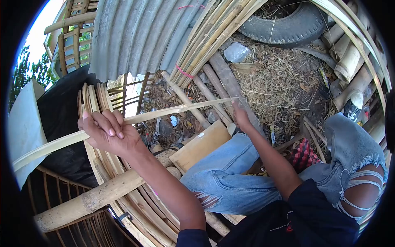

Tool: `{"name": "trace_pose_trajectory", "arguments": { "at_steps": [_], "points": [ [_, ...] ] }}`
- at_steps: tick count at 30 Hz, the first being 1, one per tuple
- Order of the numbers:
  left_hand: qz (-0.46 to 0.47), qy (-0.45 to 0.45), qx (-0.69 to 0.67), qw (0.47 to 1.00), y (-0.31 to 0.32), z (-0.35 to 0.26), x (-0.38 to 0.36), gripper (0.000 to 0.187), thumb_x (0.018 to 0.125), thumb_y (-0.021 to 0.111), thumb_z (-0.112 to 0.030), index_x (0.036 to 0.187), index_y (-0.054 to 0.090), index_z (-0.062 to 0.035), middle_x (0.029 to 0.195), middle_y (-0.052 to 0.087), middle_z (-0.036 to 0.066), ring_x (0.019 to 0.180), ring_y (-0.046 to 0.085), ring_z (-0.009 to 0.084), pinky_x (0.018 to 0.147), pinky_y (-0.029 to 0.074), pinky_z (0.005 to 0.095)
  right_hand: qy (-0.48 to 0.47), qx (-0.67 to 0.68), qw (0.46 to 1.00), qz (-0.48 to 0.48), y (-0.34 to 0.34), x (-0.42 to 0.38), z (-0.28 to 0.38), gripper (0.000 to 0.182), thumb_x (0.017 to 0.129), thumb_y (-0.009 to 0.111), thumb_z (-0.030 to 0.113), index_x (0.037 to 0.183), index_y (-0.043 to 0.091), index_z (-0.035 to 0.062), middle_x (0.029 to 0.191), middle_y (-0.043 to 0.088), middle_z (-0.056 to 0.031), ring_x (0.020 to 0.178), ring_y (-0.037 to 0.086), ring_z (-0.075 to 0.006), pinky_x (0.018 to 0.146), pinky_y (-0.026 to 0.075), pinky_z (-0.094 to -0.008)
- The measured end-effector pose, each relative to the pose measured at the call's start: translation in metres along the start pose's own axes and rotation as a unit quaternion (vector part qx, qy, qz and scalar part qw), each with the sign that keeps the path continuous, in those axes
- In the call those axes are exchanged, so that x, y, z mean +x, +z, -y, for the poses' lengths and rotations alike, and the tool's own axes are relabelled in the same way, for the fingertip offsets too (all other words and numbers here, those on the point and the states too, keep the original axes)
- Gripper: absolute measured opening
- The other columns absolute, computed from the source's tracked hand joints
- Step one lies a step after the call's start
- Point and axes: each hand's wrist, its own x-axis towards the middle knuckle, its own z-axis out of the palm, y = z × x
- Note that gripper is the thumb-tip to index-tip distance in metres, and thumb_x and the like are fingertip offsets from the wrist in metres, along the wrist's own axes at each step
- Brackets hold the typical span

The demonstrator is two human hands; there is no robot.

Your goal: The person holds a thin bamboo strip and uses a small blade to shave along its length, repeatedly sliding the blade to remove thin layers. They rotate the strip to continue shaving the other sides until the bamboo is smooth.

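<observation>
A long, thin bamboo strip [160, 113] runs from the left edge to the centre of the head view, slightly bent, with a node partway along. My left hand [108, 129] is wrapped round it, fingers curled over the top. At its right end my right hand [240, 115] pinches the strip near the tip; whether this hand also holds a tool cannot be made out. Below the strip, a flat wooden board [200, 146] lies beside my jeans-covered leg. A thick bamboo pole [107, 197] lies under my left forearm, across a stack of split bamboo strips [144, 201].
Corrugated metal sheets [127, 37] stand at the upper left. A bundle of bamboo strips [214, 31] tied with pink string leans beside them. An old tire [284, 31] lies at the top right, near bamboo poles [349, 61]. Dry straw [271, 82] covers the ground.
</observation>
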Motion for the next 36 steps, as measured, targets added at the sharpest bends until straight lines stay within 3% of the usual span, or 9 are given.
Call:
{"name": "trace_pose_trajectory", "arguments": {
  "at_steps": [3,8,9,14,17,20,22,29,36],
  "points": [
    [-0.099,0.013,0.071,0.992,0.003,0.004,0.005,0.022,0.088,0.047,-0.009,0.067,0.041,-0.0071,0.044,0.028,-0.003,0.034,0.023,0.0033,0.033,0.017,0.0183,-0.167,-0.06,0.981,0.074,0.057,-0.05,0.04,0.057,0.089,0.044,0.042,0.052,0.042,-0.0016,0.044,0.037,-0.0093,0.042,0.038,-0.0234,0.048,0.032,-0.039],
    [-0.163,0.018,0.113,0.98,-0.008,0.006,0.01,0.012,0.084,0.046,-0.005,0.075,0.049,0.0018,0.043,0.029,-0.002,0.034,0.022,0.0041,0.035,0.018,0.0199,-0.308,-0.102,0.942,0.087,0.093,-0.11,0.063,0.053,0.091,0.044,0.037,0.057,0.04,-0.0031,0.05,0.033,-0.0061,0.051,0.031,-0.0168,0.051,0.031,-0.0351],
    [-0.164,0.018,0.115,0.98,-0.014,0.007,0.01,0.012,0.084,0.046,-0.005,0.075,0.049,0.0018,0.043,0.029,-0.002,0.034,0.022,0.0041,0.035,0.018,0.0199,-0.256,-0.106,0.96,0.034,0.089,-0.091,0.049,0.055,0.09,0.041,0.041,0.067,0.052,-0.0077,0.055,0.044,-0.0238,0.053,0.045,-0.0328,0.056,0.036,-0.0411],
    [-0.143,0.015,0.083,0.986,-0.018,0.005,0.009,0.02,0.086,0.046,-0.006,0.066,0.042,-0.0055,0.043,0.027,-0.002,0.034,0.02,0.0046,0.033,0.016,0.0199,-0.102,-0.107,0.978,-0.144,0.016,0.02,-0.016,0.064,0.085,0.044,0.053,0.049,0.04,0.0,0.043,0.037,-0.0056,0.04,0.043,-0.0197,0.042,0.033,-0.0365],
    [-0.126,-0.003,0.066,0.99,-0.018,0.003,0.008,0.022,0.087,0.046,-0.007,0.065,0.04,-0.0072,0.042,0.027,-0.002,0.033,0.02,0.0032,0.032,0.016,0.0186,-0.082,-0.008,0.996,0.038,0.037,-0.013,0.019,0.056,0.085,0.047,0.052,0.047,0.026,0.0168,0.041,0.024,0.0057,0.029,0.022,-0.0076,0.03,0.017,-0.025],
    [-0.097,-0.012,0.049,0.994,-0.032,0.006,0.015,0.023,0.088,0.047,-0.008,0.067,0.04,-0.0087,0.042,0.027,-0.003,0.032,0.019,0.0023,0.03,0.016,0.017,-0.133,-0.008,0.981,0.141,0.08,-0.071,0.054,0.056,0.086,0.047,0.05,0.047,0.028,0.0146,0.042,0.026,0.0047,0.032,0.025,-0.0088,0.033,0.021,-0.0265],
    [-0.022,-0.031,-0.023,0.999,-0.04,0.006,0.016,0.021,0.089,0.048,-0.01,0.069,0.041,-0.0093,0.042,0.028,-0.003,0.031,0.02,0.0025,0.03,0.016,0.0163,-0.19,-0.059,0.97,0.142,0.088,-0.101,0.071,0.065,0.086,0.042,0.052,0.051,0.04,-0.003,0.046,0.033,-0.0058,0.046,0.037,-0.0199,0.049,0.033,-0.0378],
    [0.051,-0.04,-0.1,0.993,-0.045,0.003,0.016,0.022,0.092,0.04,-0.008,0.07,0.037,-0.0117,0.039,0.029,-0.003,0.027,0.02,0.0034,0.027,0.017,0.0164,-0.037,-0.073,0.983,-0.164,-0.007,0.049,-0.05,0.066,0.084,0.045,0.054,0.064,0.056,-0.0076,0.061,0.056,-0.0221,0.062,0.056,-0.0289,0.063,0.04,-0.044],
    [-0.062,-0.015,0.033,0.997,-0.018,0.004,0.012,0.024,0.089,0.045,-0.009,0.066,0.038,-0.0096,0.041,0.028,-0.003,0.032,0.021,0.0034,0.031,0.016,0.0177,-0.179,-0.018,0.967,0.181,0.089,-0.089,0.052,0.059,0.089,0.045,0.044,0.056,0.041,-0.0043,0.047,0.035,-0.0094,0.045,0.039,-0.0212,0.049,0.033,-0.0385]
  ]
}}
